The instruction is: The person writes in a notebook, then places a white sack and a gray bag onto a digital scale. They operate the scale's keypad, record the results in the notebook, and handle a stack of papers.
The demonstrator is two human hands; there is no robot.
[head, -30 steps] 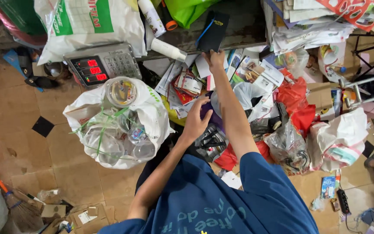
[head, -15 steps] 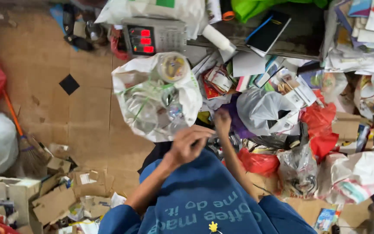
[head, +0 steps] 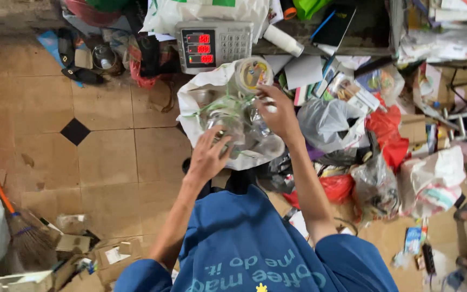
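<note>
While both hands (head: 207, 157) (head: 278, 111) touch white bag (head: 195, 116), clear bottles (head: 228, 123) inside.

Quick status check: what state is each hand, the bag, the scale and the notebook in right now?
left hand: open, fingers spread on the bag's near side
right hand: open, resting on the bag's top
white bag: open, filled with clear plastic bottles
scale: on, red digits lit
black notebook: closed

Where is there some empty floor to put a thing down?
Bare tiled floor lies left of the white bag, around the black diamond tile, between the broom and the sandals. Right of the bag it is crowded: bags, papers, boxes. Both hands touch the white bag.
</note>
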